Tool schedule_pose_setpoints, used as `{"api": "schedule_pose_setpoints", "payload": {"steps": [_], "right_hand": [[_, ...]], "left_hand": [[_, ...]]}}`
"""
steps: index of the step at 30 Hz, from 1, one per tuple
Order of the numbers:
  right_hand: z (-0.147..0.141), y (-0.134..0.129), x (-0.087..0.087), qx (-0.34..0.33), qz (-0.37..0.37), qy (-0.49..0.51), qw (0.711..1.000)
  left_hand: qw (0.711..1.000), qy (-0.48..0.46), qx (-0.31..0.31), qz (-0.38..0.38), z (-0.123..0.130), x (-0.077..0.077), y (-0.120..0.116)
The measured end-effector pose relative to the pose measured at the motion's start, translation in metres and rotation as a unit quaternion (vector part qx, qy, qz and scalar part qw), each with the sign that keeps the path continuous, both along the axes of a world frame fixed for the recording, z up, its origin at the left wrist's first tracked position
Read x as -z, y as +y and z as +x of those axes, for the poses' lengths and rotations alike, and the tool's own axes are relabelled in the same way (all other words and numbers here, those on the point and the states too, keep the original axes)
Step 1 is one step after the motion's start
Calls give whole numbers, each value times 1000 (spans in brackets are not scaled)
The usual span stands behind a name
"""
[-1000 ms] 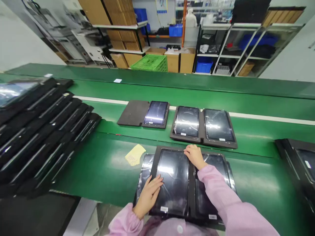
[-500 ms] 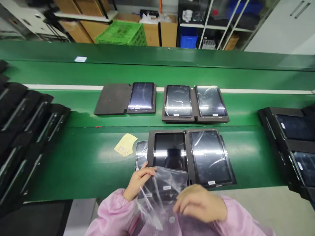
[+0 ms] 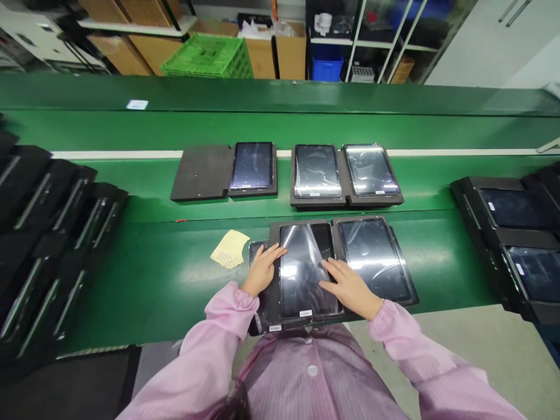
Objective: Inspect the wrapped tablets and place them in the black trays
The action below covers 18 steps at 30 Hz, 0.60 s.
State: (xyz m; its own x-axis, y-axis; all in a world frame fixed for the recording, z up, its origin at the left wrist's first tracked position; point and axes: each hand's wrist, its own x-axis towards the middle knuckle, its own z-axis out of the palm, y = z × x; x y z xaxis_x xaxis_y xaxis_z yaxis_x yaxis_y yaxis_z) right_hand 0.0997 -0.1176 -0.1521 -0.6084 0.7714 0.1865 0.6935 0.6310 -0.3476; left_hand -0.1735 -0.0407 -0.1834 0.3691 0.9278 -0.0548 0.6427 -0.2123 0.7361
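In front of me a tablet (image 3: 312, 297) lies in the left recess of a black foam tray (image 3: 273, 303). A clear plastic film (image 3: 301, 256) covers most of its screen, with a slanting fold that leaves the upper right corner bare. My left hand (image 3: 261, 270) rests at the film's left edge, fingers stretched out. On the right side, my right hand (image 3: 350, 289) lies on the film near the fold, its fingers apart. The right recess holds another film-covered tablet (image 3: 371, 256). Partly hidden beneath the tray's left side is one more tablet (image 3: 258, 249).
Farther back on the green bench (image 3: 175, 291) sit a foam tray with one tablet (image 3: 252, 166) and another with two tablets (image 3: 317, 170). A torn yellow paper (image 3: 230, 249) lies left of my hands. Foam trays are stacked at the left (image 3: 48, 233) and right (image 3: 516, 233).
The clear film, raised near my body before, now lies over the tablet's screen. Both hands have moved forward onto it, and my right hand has gone from curled to spread.
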Motion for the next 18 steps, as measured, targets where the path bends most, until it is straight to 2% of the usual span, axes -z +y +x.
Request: {"api": "schedule_pose_setpoints", "payload": {"steps": [3,6,8,10,12,14,16,18], "right_hand": [[-6,37,-2,119,-30,75,990],[-8,76,2,231,-74,148,959],[-8,94,4,264,-84,163,947],[-7,98,3,267,-98,174,943],[-5,85,-2,237,-112,175,949],[-1,59,-10,177,-131,163,962],[6,28,-17,66,-162,124,977],[18,5,-20,-80,-202,69,974]], "left_hand": [[1000,11,6,10,-2,1,1],[1000,14,-2,17,-2,5,0],[1000,15,-12,18,-2,8,-1],[999,18,-19,18,-1,10,0],[999,21,-22,19,0,10,-1],[999,23,-15,22,-1,8,-3],[999,22,-2,27,-3,5,-5],[998,47,10,43,-3,2,-8]]}}
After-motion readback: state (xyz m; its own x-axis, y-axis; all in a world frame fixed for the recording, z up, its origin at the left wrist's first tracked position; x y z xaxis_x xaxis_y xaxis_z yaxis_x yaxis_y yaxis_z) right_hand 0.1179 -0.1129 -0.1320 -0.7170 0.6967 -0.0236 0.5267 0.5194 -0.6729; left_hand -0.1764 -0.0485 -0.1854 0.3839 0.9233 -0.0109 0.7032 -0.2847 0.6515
